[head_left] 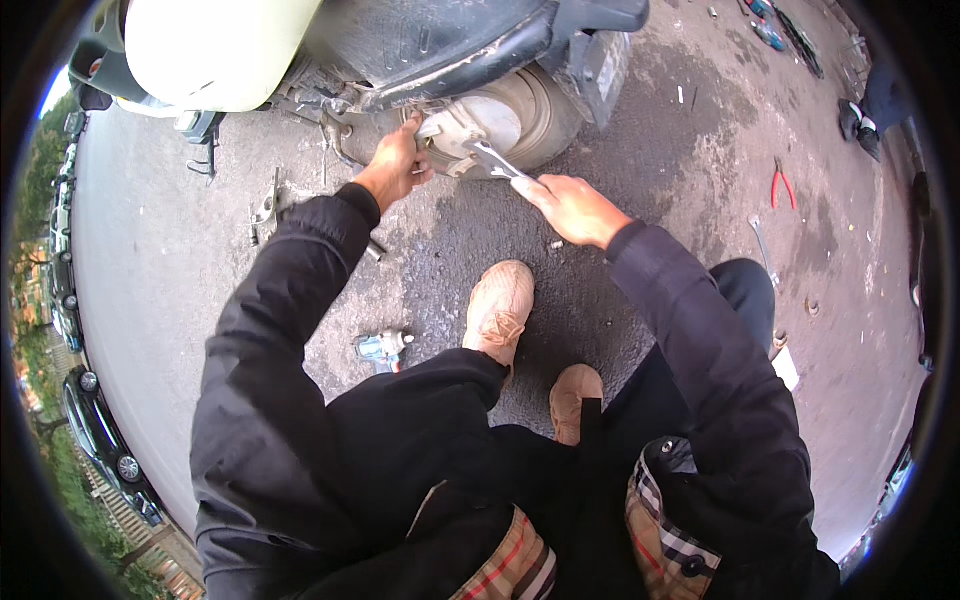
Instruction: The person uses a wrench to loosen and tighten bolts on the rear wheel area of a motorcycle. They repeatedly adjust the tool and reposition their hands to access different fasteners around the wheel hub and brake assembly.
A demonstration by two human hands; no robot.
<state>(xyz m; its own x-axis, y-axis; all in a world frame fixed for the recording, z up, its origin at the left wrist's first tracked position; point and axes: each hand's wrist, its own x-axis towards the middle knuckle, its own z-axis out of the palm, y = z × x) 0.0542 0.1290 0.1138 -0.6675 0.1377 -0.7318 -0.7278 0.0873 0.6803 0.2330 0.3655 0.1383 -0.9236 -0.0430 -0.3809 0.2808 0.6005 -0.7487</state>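
Observation:
A scooter (430, 50) with a dusty dark body stands in front of me, its rear wheel (548, 120) low at the far side of my reach. My right hand (577, 208) is closed around the handle of a silver wrench (492, 160). The wrench's head lies against the metal parts at the wheel hub (462, 122). Just left of the hub, my left hand (398, 163) has its fingers curled at a small pale part; what exactly they grip is partly hidden.
On the asphalt lie a blue cordless impact wrench (383, 348), a metal bracket (267, 205), a metal socket (375, 250), red-handled pliers (782, 187) and another wrench (763, 243). Another person's shoe (862, 128) shows at right. Parked cars (100, 435) line the left.

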